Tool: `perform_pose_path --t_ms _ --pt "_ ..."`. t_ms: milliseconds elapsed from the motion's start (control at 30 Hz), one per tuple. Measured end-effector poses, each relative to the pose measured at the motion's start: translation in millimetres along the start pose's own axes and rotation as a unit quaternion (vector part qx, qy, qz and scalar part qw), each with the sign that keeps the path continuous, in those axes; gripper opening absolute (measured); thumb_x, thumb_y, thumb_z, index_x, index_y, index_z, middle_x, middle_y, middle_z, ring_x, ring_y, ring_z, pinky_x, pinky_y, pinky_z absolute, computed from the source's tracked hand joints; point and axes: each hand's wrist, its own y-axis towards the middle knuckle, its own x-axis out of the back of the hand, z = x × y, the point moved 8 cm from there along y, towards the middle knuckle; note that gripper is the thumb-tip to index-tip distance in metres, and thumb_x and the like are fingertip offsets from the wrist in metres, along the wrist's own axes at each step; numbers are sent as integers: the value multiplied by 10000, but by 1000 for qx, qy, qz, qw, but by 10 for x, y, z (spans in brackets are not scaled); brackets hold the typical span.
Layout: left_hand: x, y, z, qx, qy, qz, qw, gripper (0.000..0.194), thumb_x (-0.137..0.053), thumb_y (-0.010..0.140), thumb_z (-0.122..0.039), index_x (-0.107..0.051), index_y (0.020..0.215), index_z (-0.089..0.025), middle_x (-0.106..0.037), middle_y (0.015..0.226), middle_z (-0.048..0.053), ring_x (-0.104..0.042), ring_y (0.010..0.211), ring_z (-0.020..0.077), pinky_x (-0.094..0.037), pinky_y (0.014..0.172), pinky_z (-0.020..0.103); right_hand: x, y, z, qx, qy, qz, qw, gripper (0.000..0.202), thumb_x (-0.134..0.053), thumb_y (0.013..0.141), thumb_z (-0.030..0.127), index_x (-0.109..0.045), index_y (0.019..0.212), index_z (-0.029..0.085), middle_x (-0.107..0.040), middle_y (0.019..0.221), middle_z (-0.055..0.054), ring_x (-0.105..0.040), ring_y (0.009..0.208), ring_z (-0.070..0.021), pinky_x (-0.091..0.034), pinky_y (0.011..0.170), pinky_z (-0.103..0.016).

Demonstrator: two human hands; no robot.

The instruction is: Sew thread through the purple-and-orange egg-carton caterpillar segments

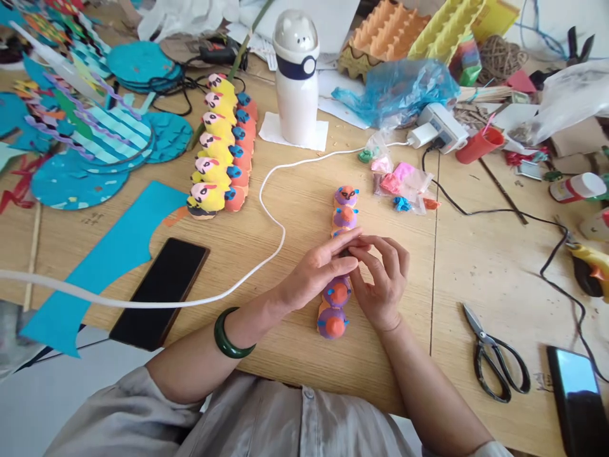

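1. Passage: bare tabletop [450, 273] between right hand [383, 276] and scissors [486, 339].
2. Obstacle, left: white cable [190, 304], winding across the wood.
3. Obstacle, ahead-right: small plastic bags [410, 184].
4. Obstacle, farther: upright white bottle [297, 101].

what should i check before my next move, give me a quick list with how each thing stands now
1. Left hand and right hand both at the narrow row of purple domes with orange tops: ok.
2. Middle of that row in sight: not ok, the hands cover it.
3. Whether the hands hold anything: cannot tell, the space between them is mostly hidden.
4. Thin white cable clear of the row: ok, it runs to the left.
5. Black-handled metal scissors clear of the arms: ok, they lie to the right.
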Motion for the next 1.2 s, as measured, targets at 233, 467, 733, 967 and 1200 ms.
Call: perform_pose_path --t_ms 233,467,733,967,1200 --pt "2 -70 -112 -83 156 -61 982 481 -667 964 -351 -606 1424 -225 -630 1446 120 -629 1311 245 -554 1067 362 73 -46 -75 -43 66 -36 996 179 -680 913 201 -654 1064 292 -729 1136 -71 -679 1079 -274 -564 928 -519" --pt "-8 -80 -335 -188 450 -72 870 200 -717 901 -200 -754 1097 -204 -672 840 5 -564 649 95 -497 612 214 -122 -204 -492 -240 256 -52 935 50 -634 966 263 -646 996 226 -699 995 -40 -691 778 -144 -570 593 -277" --pt "163 26 -215 -215 488 -98 840 344 -670 920 -150 -694 1258 -208 -624 892 6 -570 701 100 -526 661 212 -373 -318 -672 -364 410 -34 836 184 -728 907 365 -666 981 209 -725 1017 -46 -759 787 -147 -654 627 -267" --pt "163 -62 -382 -249 526 -163 797 272 -643 982 -279 -718 1237 -226 -693 879 18 -578 737 125 -509 693 246 -329 -322 -612 -328 405 -62 851 146 -725 905 287 -654 1024 242 -684 924 6 -702 705 -112 -659 658 -284" --pt "-58 -133 -441 -309 565 -114 756 274 -717 948 -294 -745 1210 -219 -786 1114 57 -657 1014 195 -514 942 352 -259 -269 -479 -272 371 -40 887 256 -701 909 248 -650 1158 275 -679 964 -6 -695 849 -138 -663 715 -291"
